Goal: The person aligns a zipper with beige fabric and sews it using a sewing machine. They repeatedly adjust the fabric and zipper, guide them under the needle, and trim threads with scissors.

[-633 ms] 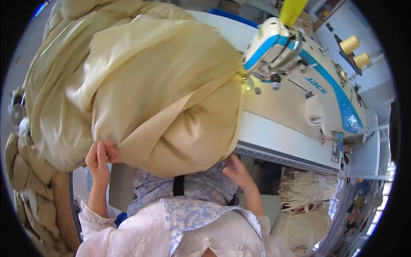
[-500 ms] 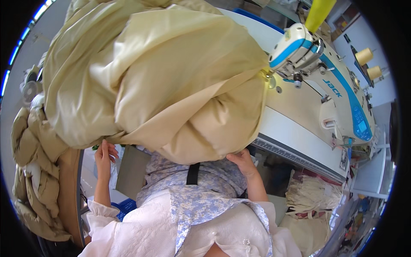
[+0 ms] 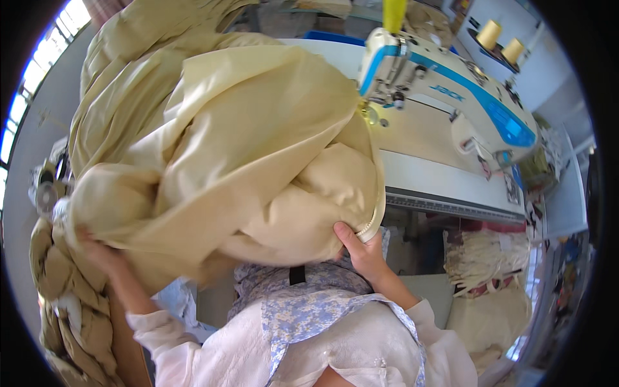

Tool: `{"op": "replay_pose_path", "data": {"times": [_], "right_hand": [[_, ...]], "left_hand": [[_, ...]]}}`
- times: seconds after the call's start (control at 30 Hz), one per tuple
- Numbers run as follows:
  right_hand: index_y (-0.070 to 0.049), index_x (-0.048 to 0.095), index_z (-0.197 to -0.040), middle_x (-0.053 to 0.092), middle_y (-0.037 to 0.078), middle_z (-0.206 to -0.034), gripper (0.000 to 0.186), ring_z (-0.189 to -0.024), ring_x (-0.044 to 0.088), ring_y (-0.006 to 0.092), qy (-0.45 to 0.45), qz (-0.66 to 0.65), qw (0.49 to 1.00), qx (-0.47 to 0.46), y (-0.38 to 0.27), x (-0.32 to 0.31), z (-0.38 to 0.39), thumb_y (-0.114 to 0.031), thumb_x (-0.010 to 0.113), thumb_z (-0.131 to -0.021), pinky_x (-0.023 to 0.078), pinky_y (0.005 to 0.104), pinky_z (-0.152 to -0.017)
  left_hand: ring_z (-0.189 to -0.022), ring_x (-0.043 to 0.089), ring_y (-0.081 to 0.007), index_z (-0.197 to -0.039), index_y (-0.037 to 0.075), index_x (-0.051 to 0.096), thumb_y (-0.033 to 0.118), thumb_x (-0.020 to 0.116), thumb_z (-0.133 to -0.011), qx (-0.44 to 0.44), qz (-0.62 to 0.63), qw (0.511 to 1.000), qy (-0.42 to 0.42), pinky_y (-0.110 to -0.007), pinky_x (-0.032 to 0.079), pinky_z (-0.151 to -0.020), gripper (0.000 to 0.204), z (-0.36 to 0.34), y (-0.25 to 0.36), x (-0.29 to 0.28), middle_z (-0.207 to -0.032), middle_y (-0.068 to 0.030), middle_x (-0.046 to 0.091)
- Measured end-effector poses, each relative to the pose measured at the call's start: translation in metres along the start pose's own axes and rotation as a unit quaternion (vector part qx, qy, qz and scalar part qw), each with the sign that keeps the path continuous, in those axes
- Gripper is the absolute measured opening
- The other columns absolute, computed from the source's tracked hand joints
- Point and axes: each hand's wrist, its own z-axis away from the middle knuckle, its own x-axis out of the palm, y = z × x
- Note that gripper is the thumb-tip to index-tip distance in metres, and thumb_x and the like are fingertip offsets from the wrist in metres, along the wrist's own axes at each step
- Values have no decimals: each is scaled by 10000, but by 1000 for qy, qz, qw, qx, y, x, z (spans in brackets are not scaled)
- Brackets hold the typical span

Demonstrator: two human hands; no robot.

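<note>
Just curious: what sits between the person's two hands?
In the head view, only the bulky cream quilt spans from the left hand to the right hand.

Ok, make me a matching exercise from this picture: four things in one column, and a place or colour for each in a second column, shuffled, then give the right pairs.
Things:
1. sewing machine
2. padded cover
3. thread cones
4. right hand

Descriptions:
A. pale yellow, bunched in a big heap
B. white with a blue stripe, on the table
C. on a shelf at the upper right
D. gripping the cover's lower edge near the zip

Pairs: 1-B, 2-A, 3-C, 4-D
</note>
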Motion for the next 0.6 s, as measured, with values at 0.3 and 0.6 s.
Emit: {"op": "replay_pose_path", "data": {"times": [0.3, 0.6], "right_hand": [[-36, 632, -758, 587, 37, -541, 326, -488, 565, 131, -193, 109, 947, 234, 46, -1, 0, -238, 572, -1007, 455, 321, -501], [-18, 668, -842, 627, 51, -569, 282, -515, 599, 144, -148, 187, 933, 270, 50, -12, 5, -228, 568, -1001, 473, 333, -521]], "left_hand": [[-1253, 514, -300, -1445, 128, 511, 340, 606, -1003, 419, -69, 872, -245, -465, 420, -1066, 499, 19, 219, 244, -1392, -78, 568], [-1363, 442, -351, -1488, 195, 503, 254, 579, -1009, 581, -187, 586, -534, -485, 332, -1160, 488, 240, 20, 357, -1489, -70, 522]]}}
